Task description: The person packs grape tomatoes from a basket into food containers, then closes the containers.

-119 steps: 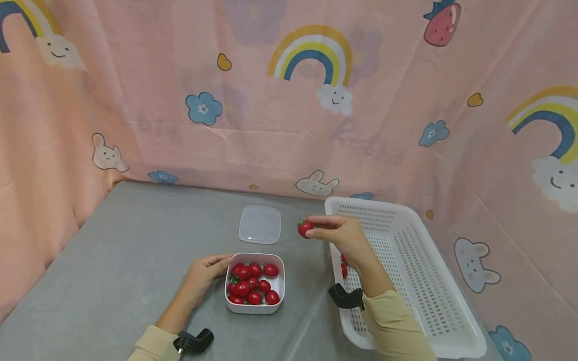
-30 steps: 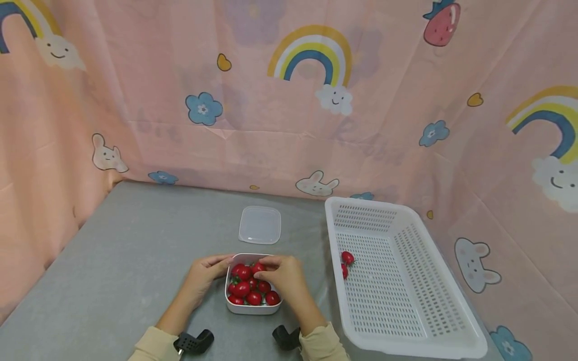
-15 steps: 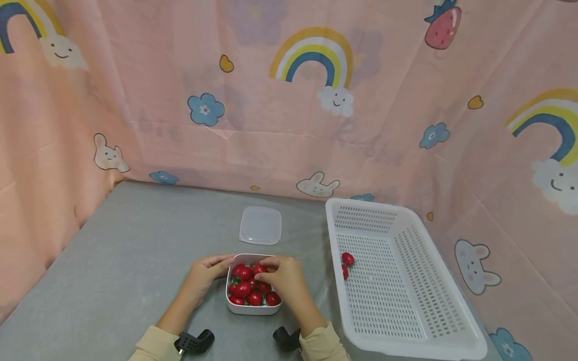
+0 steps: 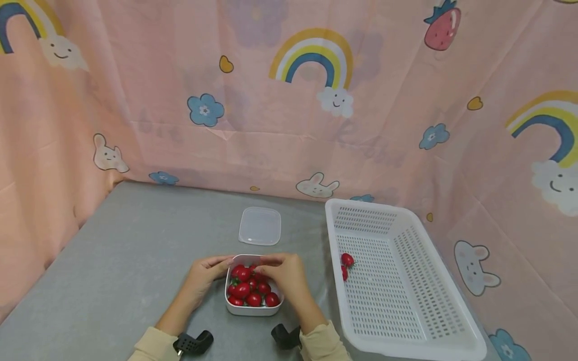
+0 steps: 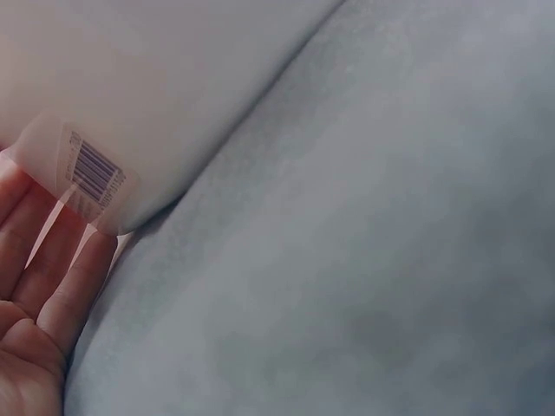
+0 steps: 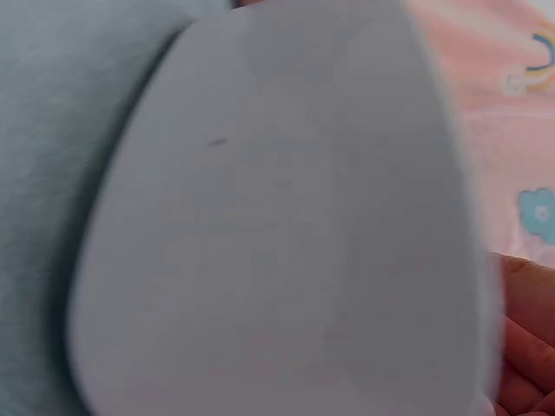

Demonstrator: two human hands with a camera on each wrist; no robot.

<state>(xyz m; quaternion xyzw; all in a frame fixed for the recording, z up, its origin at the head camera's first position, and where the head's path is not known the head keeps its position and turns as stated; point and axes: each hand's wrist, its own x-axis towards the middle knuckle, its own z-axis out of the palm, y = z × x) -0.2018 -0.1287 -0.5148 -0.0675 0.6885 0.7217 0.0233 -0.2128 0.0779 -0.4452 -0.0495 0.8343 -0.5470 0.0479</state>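
A white square box (image 4: pixel 254 311) filled with several red cherry tomatoes (image 4: pixel 241 290) stands on the grey table between both hands. My left hand (image 4: pixel 201 281) rests against its left side, fingertips right at the far-left corner. Straight fingers (image 5: pixel 74 290) lie along the pale wall below a barcode label (image 5: pixel 95 173) in the left wrist view. My right hand (image 4: pixel 286 276) hangs over the far-right part of the box, thumb and index finger parted above the tomatoes, partly hiding some. The box wall (image 6: pixel 277 208) fills most of the right wrist view, blurred, with fingers (image 6: pixel 527 303) beyond its rim.
On the right stands a large white perforated basket (image 4: pixel 408 341). Two tomatoes (image 4: pixel 347 259) show in it by its left wall. A translucent square lid (image 4: pixel 260 226) lies behind the box. A pink printed curtain (image 4: pixel 253 150) borders the table's back and sides.
My right hand has carried a tomato from beside the basket into the box, then parted its fingers and risen slightly. The left hand has stayed at the box.
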